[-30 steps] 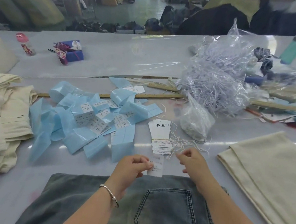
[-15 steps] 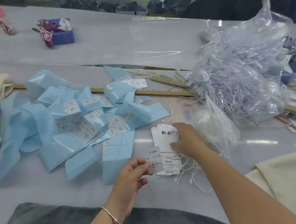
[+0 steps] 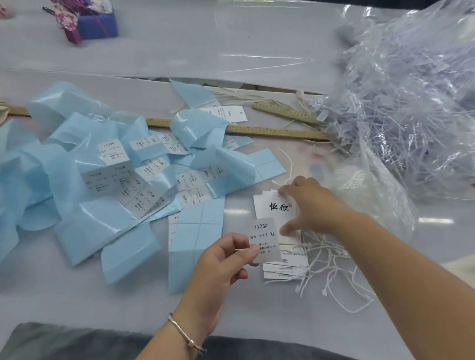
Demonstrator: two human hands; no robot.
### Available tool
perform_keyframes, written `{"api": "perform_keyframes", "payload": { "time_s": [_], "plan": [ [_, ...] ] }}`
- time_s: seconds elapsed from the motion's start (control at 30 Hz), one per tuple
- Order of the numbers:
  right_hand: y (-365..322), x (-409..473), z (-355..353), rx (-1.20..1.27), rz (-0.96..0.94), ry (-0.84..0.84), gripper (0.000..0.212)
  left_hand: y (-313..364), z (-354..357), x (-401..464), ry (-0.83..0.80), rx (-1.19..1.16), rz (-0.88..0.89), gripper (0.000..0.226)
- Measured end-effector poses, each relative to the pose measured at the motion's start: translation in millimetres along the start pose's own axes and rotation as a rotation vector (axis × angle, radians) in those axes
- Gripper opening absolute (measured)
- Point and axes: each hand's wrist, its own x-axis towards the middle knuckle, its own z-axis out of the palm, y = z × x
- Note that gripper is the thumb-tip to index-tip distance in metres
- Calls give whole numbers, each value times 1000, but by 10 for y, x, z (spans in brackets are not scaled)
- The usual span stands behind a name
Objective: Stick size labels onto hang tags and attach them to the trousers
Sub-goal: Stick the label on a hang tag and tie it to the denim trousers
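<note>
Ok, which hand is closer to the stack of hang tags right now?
Right. The right hand is on the stack of hang tags, fingers pinching the top tag. The left hand sits just below and left of it, pinching the XL size label.

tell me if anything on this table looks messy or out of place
Yes: the blue backing sheets lie crumpled and overlapping in a loose heap left of the hang tags, and the tags' white strings are tangled beside the stack.
</note>
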Motion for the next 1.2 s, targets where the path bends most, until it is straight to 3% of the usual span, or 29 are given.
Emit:
{"api": "perform_keyframes", "payload": {
  "time_s": [0.2,0.3,0.43,0.57,0.63,0.7,0.8,0.87,0.97,1.07,1.2],
  "plan": [
    [-63,-114,-3,-51,-27,90,83,15,-7,-38,8,-9,-5,8],
    [-112,-168,34,17,-6,200,54,43,2,-76,13,1,15,5],
    [-150,-246,13,532,129,429,17,118,2,-137,55,0,62,22],
    [-280,-480,-301,1327,99,747,21,218,-21,-212,92,69,117,47],
    [-334,-632,-447,1468,46,884,26,274,-6,-267,116,106,165,45],
    [-361,-818,-525,1411,36,968,21,343,25,-349,160,130,222,39],
    [-385,-1138,-473,1198,86,891,46,453,86,-538,176,146,291,24],
    [-451,-1379,-381,1236,121,797,41,519,134,-700,172,141,323,23],
    [-535,-1738,-223,1427,247,478,39,593,266,-979,168,122,370,25],
    [-599,-2111,-58,1581,215,229,70,583,437,-1245,138,157,380,31],
    [-785,-2561,70,1593,131,153,96,546,672,-1492,145,306,297,24]
  ]
}}
